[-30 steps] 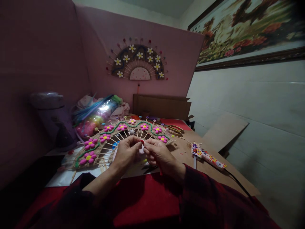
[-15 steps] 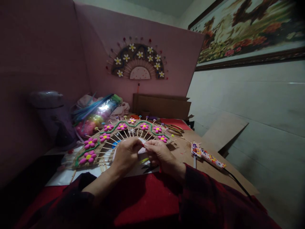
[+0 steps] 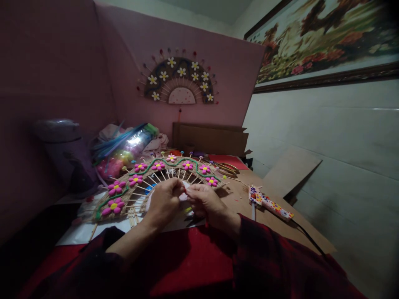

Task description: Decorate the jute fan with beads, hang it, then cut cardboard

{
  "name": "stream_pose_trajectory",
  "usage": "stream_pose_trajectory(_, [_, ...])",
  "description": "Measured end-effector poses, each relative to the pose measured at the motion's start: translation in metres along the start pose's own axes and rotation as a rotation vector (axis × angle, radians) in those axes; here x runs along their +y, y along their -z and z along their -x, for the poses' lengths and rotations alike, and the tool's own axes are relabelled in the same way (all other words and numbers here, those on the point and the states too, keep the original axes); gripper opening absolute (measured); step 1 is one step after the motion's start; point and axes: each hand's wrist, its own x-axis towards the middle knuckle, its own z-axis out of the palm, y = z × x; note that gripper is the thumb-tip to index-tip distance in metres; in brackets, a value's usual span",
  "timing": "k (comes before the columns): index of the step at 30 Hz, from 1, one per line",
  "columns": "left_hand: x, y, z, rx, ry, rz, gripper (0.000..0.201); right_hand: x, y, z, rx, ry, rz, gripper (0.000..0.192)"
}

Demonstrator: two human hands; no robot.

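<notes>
A fan-shaped craft piece (image 3: 137, 187) of wooden sticks, jute cord, a green wavy strip and pink flowers lies on the table in front of me. My left hand (image 3: 164, 201) and my right hand (image 3: 204, 202) meet fingertip to fingertip at its middle. Together they pinch a small red bit (image 3: 185, 189) over the white half-round centre (image 3: 184, 194). What exactly the red bit is stays too small to tell. Both sleeves are dark red.
A patterned glue gun (image 3: 270, 203) with a black cord lies on brown cardboard to the right. A finished fan with white flowers (image 3: 178, 81) hangs on the pink wall. A bag of coloured materials (image 3: 124, 149), a cardboard box (image 3: 212, 139) and an appliance (image 3: 64, 149) stand behind.
Both hands have dropped slightly and closed together over the fan's centre. The view has shifted a little to the right.
</notes>
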Motion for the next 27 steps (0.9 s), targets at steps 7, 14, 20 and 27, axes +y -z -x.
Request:
stream_pose_trajectory(7, [-0.0006,0.0001,0.002,-0.003,-0.198,-0.234,0.013,0.0,-0.0061,0.0011,0.086,0.036,0.014,0.025])
stream_pose_trajectory(14, [0.0009,-0.0018,-0.0034,-0.095,0.357,0.63,0.026,-0.0039,-0.0021,0.003,-0.041,0.067,-0.097,0.026])
stream_pose_trajectory(20, [-0.0028,-0.0007,-0.0014,-0.134,0.256,0.412,0.015,-0.0016,0.0012,0.0006,0.058,0.057,0.059,0.032])
stream_pose_trajectory(27, [0.0013,0.002,0.002,-0.097,-0.307,-0.456,0.009,0.0012,0.0019,-0.0008,0.095,0.016,0.031,0.035])
